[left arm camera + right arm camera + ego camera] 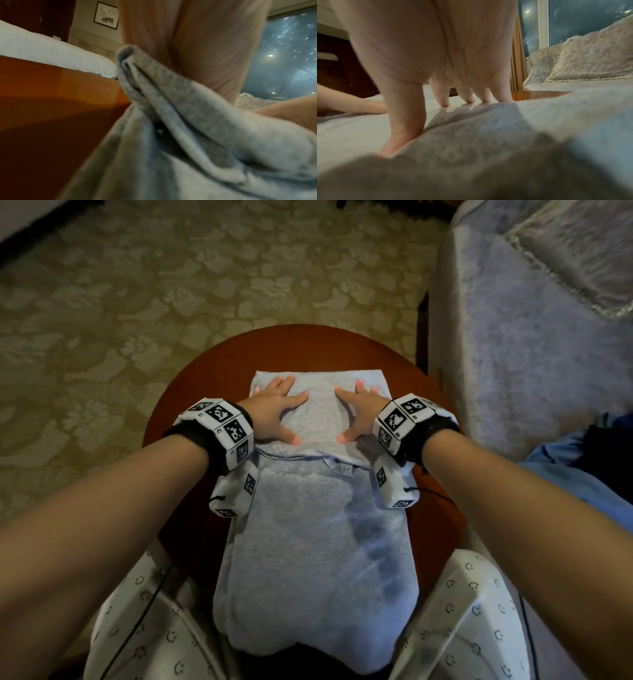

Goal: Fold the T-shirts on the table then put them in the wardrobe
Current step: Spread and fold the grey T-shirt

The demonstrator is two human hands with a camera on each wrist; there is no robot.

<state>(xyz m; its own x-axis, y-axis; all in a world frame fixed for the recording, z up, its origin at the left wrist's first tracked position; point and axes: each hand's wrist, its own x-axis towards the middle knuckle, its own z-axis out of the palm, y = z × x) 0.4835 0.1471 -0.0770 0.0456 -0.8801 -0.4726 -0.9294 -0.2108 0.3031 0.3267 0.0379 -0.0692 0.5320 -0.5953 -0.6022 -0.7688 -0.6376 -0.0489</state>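
Observation:
A grey T-shirt [315,525] lies lengthwise on a round red-brown table [178,392], its near end hanging over the edge toward my lap. Its far part is doubled back into a flat rectangle [320,412]. My left hand [277,409] lies flat on the left half of that rectangle with fingers spread. My right hand [359,412] presses the right half the same way. In the right wrist view the straight fingers [444,100] touch the grey T-shirt [471,135]. Layered fabric edges of the T-shirt [154,101] fill the left wrist view beside the table [51,101].
A pale plush sofa [531,337] with a fringed cushion [575,244] stands close on the right. Blue cloth [565,474] lies by my right arm. Patterned carpet [137,285] surrounds the table. A white bed [42,51] shows in the left wrist view.

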